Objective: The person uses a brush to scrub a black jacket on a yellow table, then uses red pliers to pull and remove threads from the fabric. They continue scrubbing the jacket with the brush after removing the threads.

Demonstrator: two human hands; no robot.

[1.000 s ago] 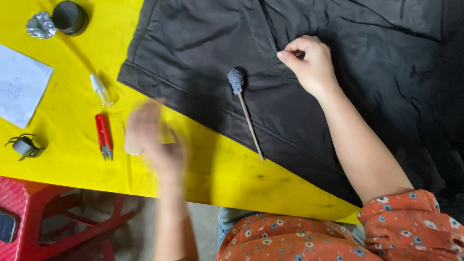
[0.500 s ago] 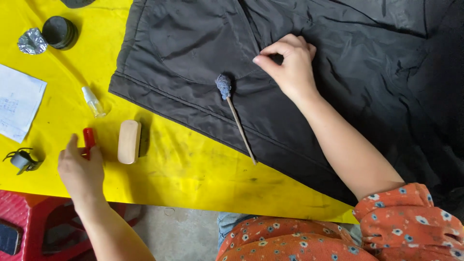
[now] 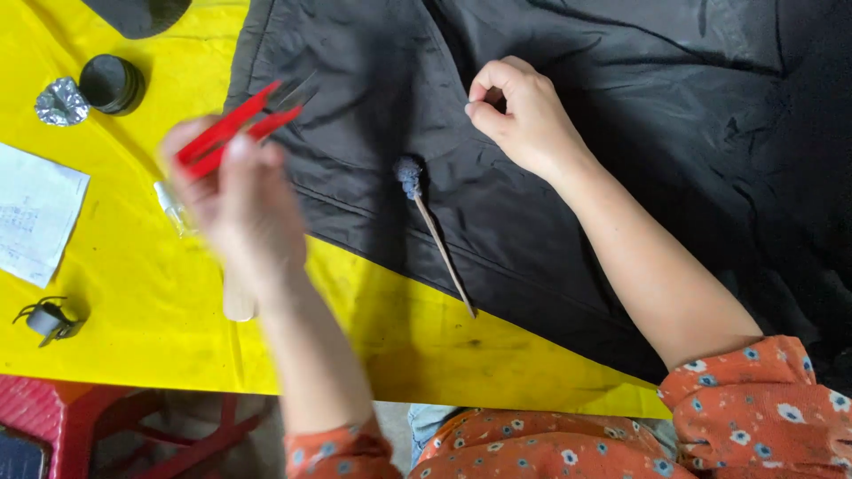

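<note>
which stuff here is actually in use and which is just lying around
In use:
- red tool, held in the left hand
- black fabric, pinched by the right hand
- swab stick, lying on the fabric

Lying about:
- foil ball
- black lid
- paper
- binder clip
- small vial
- wooden block

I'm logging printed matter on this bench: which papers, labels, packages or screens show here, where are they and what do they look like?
Paper sheet: left edge of the yellow table, white rectangle, faint small print, lying flat and slightly tilted.
Foil wad: upper left, beside a round black tin, crumpled silver.
Dark device: bottom left corner below the table, possibly a screen; too cut off to tell.
</note>
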